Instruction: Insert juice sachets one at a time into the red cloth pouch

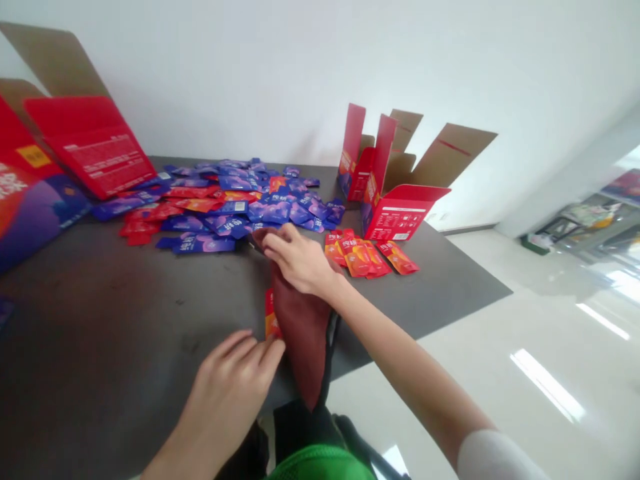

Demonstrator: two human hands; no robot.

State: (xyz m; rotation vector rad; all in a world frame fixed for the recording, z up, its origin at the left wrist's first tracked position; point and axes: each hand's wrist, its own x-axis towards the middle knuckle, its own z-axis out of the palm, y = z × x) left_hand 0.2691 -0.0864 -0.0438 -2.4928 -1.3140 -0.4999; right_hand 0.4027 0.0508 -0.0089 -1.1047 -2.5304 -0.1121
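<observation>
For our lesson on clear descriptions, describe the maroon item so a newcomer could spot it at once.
Find the dark grey table. Near its front edge, the right hand is on a maroon piece that narrows at its near end. Unlike the printed packets, it looks plain, with black along one side.

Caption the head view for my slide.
Right hand on a maroon item, left hand at its edge by a red-orange packet; purple packets and open boxes beyond.
</observation>
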